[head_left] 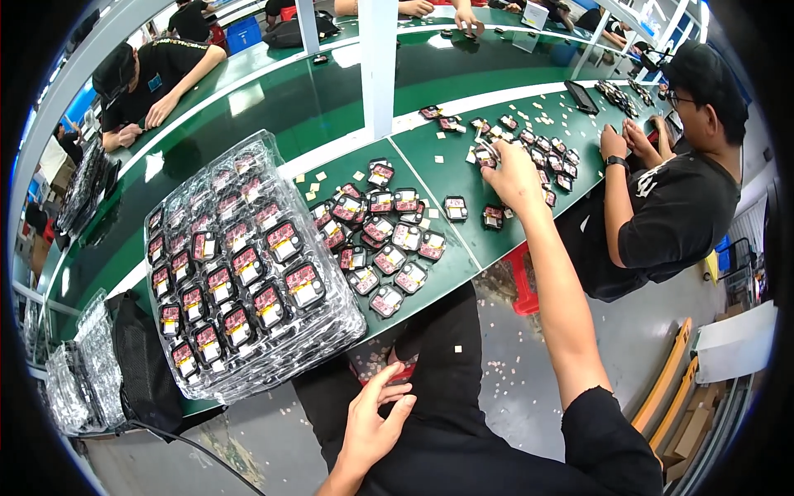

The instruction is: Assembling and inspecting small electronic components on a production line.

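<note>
My right hand (514,175) reaches over a loose pile of small black rounded cases (547,157) with red-and-white faces. Its thumb and fingers close around one such case (481,155) at the pile's left edge, partly hidden by the fingers. Over my lap, my left hand (372,420) is open and empty, fingers apart. Ahead of it lies a second heap of the same cases (389,259) on the green table (438,310). To the left, a stack of clear plastic trays (339,318) holds rows of these cases in its top tray.
Small pale square bits are scattered over the table and floor (529,380). A white post (378,74) rises beyond the heaps. A co-worker (686,190) sits close on the right; another person (157,78) works across the table. A black bag (145,364) lies beside the tray stack.
</note>
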Motion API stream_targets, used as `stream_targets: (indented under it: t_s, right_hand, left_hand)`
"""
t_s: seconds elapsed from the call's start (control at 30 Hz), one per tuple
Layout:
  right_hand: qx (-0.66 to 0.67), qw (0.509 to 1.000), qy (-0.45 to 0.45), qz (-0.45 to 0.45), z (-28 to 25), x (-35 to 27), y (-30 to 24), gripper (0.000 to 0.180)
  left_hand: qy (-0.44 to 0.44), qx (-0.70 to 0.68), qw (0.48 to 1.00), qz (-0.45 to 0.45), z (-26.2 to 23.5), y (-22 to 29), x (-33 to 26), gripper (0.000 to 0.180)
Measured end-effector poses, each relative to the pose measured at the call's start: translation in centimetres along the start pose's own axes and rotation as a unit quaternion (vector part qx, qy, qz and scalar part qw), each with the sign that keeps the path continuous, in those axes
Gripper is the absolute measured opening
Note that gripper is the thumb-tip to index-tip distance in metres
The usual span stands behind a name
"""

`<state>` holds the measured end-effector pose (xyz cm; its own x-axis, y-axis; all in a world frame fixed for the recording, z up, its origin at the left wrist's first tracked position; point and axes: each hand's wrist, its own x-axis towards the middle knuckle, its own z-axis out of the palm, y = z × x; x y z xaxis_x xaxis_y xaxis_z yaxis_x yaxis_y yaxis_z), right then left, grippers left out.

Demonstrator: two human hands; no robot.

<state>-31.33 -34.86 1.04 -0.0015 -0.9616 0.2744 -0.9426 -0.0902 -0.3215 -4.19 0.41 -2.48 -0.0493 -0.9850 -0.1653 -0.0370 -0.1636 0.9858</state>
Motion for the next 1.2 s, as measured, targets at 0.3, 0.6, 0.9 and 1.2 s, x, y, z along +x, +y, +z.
stream_targets:
  t_s: [0.3, 0.6, 0.9, 1.2]
  right_hand:
    - [0.190, 0.968, 0.043, -0.156, -2.5, -6.6, -3.7, 0.050]
    - [0.209, 0.974, 0.019, -0.081, 0.6, -4.5, -3.7, 0.025]
    - [-0.066, 0.998, -0.011, -0.009, 1.8, 1.2, -0.9, 0.024]
    - [-0.030, 0.999, 0.023, -0.024, -0.1, 0.5, -0.7, 0.022]
  left_hand:
    - [0.002, -0.014, 1.000, 0.011, -0.1, 0.0, 0.5, 0.052]
    - [-0.009, -0.028, 0.999, 0.025, 0.3, 0.4, 1.3, 0.049]
    - [0.017, -0.040, 0.999, 0.000, -0.3, -0.3, 0.1, 0.049]
    - [0.005, -0.049, 0.999, 0.002, -0.6, 0.1, 0.3, 0.049]
